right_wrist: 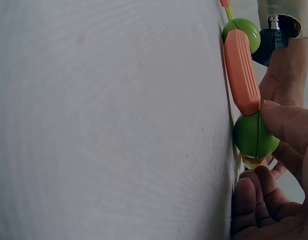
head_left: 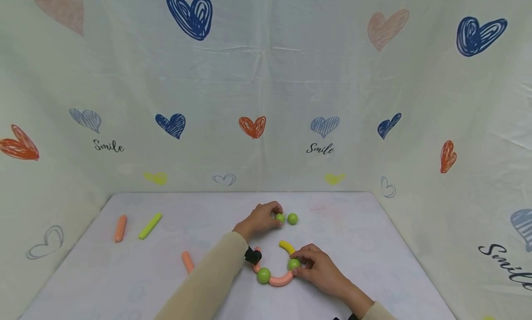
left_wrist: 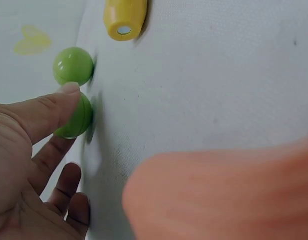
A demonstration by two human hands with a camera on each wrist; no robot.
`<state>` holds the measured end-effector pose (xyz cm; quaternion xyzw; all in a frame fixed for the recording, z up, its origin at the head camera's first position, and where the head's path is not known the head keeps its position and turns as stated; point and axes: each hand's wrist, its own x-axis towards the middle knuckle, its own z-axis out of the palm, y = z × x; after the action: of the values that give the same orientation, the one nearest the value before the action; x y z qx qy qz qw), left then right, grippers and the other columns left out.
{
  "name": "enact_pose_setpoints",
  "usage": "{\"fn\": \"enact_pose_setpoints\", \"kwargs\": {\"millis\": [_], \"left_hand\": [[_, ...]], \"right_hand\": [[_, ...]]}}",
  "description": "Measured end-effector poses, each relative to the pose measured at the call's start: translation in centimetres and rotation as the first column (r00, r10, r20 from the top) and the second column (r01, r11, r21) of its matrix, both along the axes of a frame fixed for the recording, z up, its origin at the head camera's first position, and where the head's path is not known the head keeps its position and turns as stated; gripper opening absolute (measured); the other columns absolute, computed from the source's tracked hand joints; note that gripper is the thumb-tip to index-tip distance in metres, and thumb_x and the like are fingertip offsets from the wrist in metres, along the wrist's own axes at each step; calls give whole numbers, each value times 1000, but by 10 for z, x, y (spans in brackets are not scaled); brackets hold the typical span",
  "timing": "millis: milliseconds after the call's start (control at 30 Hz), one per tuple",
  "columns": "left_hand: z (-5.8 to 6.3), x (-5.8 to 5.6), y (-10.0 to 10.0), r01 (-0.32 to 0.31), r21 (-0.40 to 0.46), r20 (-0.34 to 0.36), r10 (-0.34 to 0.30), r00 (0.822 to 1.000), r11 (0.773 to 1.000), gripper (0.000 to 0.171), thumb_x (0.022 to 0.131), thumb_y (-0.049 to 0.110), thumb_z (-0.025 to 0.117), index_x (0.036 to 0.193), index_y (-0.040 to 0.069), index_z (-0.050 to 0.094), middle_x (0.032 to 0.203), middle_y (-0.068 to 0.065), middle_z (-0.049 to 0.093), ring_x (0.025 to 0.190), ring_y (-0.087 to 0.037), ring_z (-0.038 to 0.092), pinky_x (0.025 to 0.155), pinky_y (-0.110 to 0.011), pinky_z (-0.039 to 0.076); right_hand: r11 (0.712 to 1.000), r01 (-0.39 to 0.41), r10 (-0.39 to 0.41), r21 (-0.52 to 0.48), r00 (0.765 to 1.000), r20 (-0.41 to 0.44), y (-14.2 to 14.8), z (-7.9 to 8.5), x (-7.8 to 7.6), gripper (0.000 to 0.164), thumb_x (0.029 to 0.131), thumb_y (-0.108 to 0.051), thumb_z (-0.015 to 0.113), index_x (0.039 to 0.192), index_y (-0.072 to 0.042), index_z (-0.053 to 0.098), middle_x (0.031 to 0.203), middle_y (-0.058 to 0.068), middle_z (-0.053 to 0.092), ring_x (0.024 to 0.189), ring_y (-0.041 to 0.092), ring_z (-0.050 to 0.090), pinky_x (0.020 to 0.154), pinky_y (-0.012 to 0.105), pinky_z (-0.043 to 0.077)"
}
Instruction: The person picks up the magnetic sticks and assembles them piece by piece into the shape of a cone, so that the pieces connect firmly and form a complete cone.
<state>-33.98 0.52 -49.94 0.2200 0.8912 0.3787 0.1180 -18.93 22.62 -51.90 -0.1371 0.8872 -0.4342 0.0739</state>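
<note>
My left hand (head_left: 262, 218) pinches a green ball (head_left: 280, 217) between thumb and fingers at the table's far side. A second green ball (head_left: 293, 219) sits just right of it. Nearer, my right hand (head_left: 321, 269) grips another green ball (head_left: 293, 264), which joins a curved yellow piece (head_left: 286, 246) to a curved orange piece (head_left: 281, 279). That orange piece meets a further green ball (head_left: 263, 275), followed by another orange piece (head_left: 256, 268) partly hidden by the left wrist. Together they form an open ring. A small silvery disc shows on the yellow piece's free end (left_wrist: 124, 30).
On the white table (head_left: 83, 269), an orange rod (head_left: 120, 228) and a yellow-green rod (head_left: 150, 226) lie at the left. Another orange rod (head_left: 188, 262) is partly covered by the left sleeve (head_left: 208, 278). A heart-printed curtain (head_left: 287, 93) hangs behind and at both sides.
</note>
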Motion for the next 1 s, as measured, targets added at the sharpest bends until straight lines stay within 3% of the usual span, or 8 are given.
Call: {"fn": "enact_pose_setpoints", "kwargs": {"millis": [167, 400, 700, 1000], "left_hand": [[0, 2, -6, -10, 13, -5, 10, 1000, 1000, 33, 93, 22, 82, 121, 16, 66, 122, -2, 69, 116, -24, 59, 105, -49, 47], [3, 3, -18, -49, 58, 30, 47, 998, 997, 29, 93, 19, 82, 118, 21, 68, 119, 3, 69, 118, -22, 62, 103, -45, 52], [8, 12, -27, -73, 85, 17, 72, 997, 994, 31, 92, 14, 82, 120, 18, 70, 113, 3, 69, 108, -17, 62, 93, -38, 55], [10, 26, -31, -61, 131, 13, 60, 998, 989, 41, 95, 14, 79, 135, 14, 69, 118, 1, 70, 107, -17, 62, 93, -37, 55]], "right_hand": [[1000, -3, 3, 6, 1000, -3, -3, -1, 1, 34, 91, -33, 83, 121, -19, 77, 110, -1, 60, 87, 7, 56, 75, 22, 48], [1000, 1, -1, 7, 1000, -12, -4, -1, 0, 34, 91, -33, 84, 120, -19, 77, 111, -1, 61, 89, 9, 57, 75, 22, 49], [1000, -5, 5, -4, 1000, -23, -3, -3, 0, 32, 91, -33, 84, 119, -20, 77, 111, -1, 62, 91, 11, 57, 76, 22, 49], [1000, 11, -11, 9, 999, -39, 0, -4, 1, 33, 90, -32, 85, 119, -20, 77, 111, -1, 62, 90, 10, 57, 75, 22, 49]]}}
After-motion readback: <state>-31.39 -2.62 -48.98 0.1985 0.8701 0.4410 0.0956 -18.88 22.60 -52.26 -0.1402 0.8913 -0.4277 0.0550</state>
